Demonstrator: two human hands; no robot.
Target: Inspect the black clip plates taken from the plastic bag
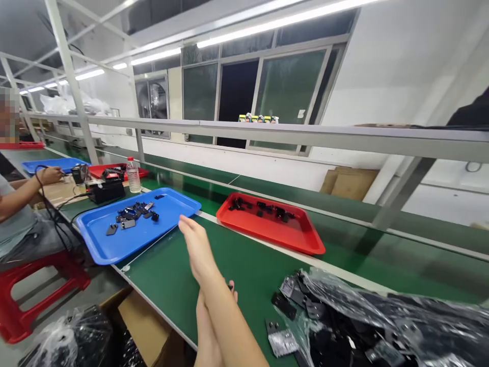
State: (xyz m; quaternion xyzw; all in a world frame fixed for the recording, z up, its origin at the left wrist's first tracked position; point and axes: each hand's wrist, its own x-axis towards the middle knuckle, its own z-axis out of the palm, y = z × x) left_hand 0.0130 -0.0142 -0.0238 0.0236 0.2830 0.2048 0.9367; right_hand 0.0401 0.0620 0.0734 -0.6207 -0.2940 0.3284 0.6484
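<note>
My right hand (195, 243) stretches out flat over the green belt (168, 275), fingers together and straight, holding nothing. Its fingertips stop just short of the blue tray (114, 244), which carries several small black parts (132, 214). My right forearm crosses over my left hand (208, 321) and hides most of it. The left fingertips show beside the forearm, curled round a small black part (230, 286). To the right lies a clear plastic bag (367, 316) full of black parts, some spilled onto the belt.
A red tray (301, 237) with several black parts sits farther along the belt. At the left a seated person (23, 204) works near a black device (105, 191), a water bottle (133, 176) and more trays. A cardboard box (141, 321) and a red stool (26, 295) stand below.
</note>
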